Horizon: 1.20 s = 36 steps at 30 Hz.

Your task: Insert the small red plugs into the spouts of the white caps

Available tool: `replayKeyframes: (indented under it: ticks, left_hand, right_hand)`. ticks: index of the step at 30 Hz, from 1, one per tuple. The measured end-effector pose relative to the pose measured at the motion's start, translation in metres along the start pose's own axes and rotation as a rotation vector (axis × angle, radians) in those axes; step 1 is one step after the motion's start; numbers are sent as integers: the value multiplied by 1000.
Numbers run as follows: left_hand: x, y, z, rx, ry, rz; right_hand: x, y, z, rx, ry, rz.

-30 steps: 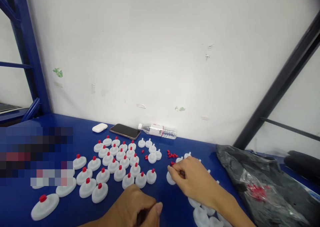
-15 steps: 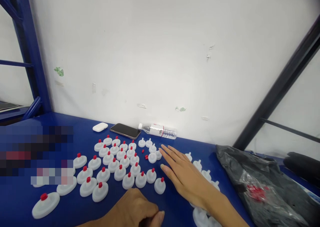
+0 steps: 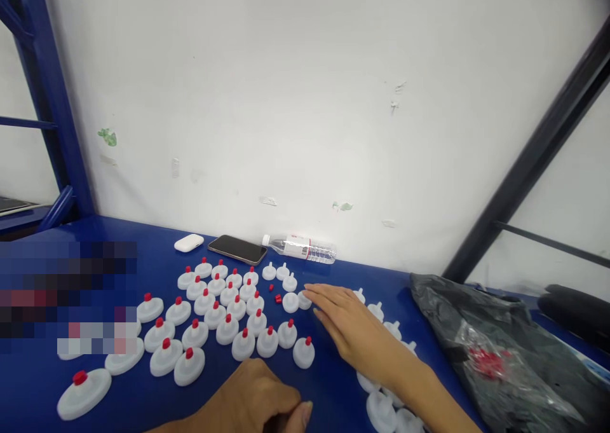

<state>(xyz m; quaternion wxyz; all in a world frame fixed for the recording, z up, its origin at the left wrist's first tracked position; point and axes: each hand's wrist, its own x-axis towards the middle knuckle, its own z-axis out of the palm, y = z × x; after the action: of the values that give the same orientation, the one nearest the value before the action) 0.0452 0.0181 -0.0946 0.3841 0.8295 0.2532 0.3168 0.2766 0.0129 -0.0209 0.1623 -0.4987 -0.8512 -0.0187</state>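
Note:
My right hand (image 3: 365,331) reaches forward with its fingers stretched out and close together. Its fingertips are at an uncapped white plastic nozzle lid (image 3: 304,300), partly covering it; whether they press on it I cannot tell. At the bottom centre, my left hand (image 3: 257,398) is closed, with thumb and fingers curled; what it holds, if anything, is hidden. In front of it stand many white lids with red tips, the nearest being a red-tipped lid (image 3: 304,353). Small red caps (image 3: 278,299) lie on the blue table (image 3: 328,395) beside an uncapped lid (image 3: 290,302).
More uncapped lids (image 3: 381,411) lie around and under my right forearm. A dark plastic bag (image 3: 519,350) with a clear packet of red pieces (image 3: 488,362) is at the right. Along the wall are a white case (image 3: 189,243), a phone (image 3: 237,249) and a water bottle (image 3: 298,247).
My right hand's fingers have drawn closer together and dipped towards the uncapped lid. The view has shifted slightly. My left hand stays closed in the same place.

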Motion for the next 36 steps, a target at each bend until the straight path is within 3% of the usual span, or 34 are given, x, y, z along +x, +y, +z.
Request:
replayKeyframes:
  ticks: [4,9,13,17,24,27,31,33,36]
  left_hand:
    - [0,2,-2,201,-54,132]
    - [2,11,-6,254,-59,139]
    - [1,29,-8,84,-7,66]
    - [1,44,-10,-137,164,-57]
    - [7,43,-15,-182,60,-253]
    - [8,43,-16,-175,72,-267]
    - [7,44,-14,-167,60,-253]
    - [6,43,-13,-164,53,-259]
    - [5,42,-12,-158,56,-255]
  right_hand:
    - [1,4,0,19,20,49]
    - [2,0,-13,220,66,127]
    - [3,-12,-37,646,108,212]
    - [0,-20,-46,1010,3,200]
    - [0,-24,-40,1163,-79,212]
    - [0,-22,-44,956,-24,200]
    - [-1,-5,-42,238,102,283]
    - [-3,6,-39,14,40,317]
    - [-4,14,-35,-71,-77,273]
